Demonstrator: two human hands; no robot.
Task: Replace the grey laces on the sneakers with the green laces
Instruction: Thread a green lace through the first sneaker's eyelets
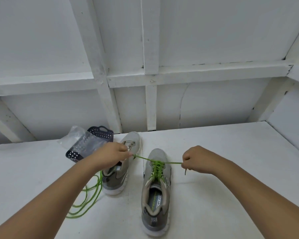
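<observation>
Head view: both hands pulling green lace taut on right sneaker

Left hand [113,153] pinches one lace [157,167] end, right hand [196,160] pinches the other; fingers curled on both. Lace runs crisscross through right sneaker [154,195] on table [231,169]. Left sneaker [121,169] beside it, unlaced. Second green lace [88,199] lies loose at left. Dark basket [93,144] with clear bag [74,137] behind
</observation>
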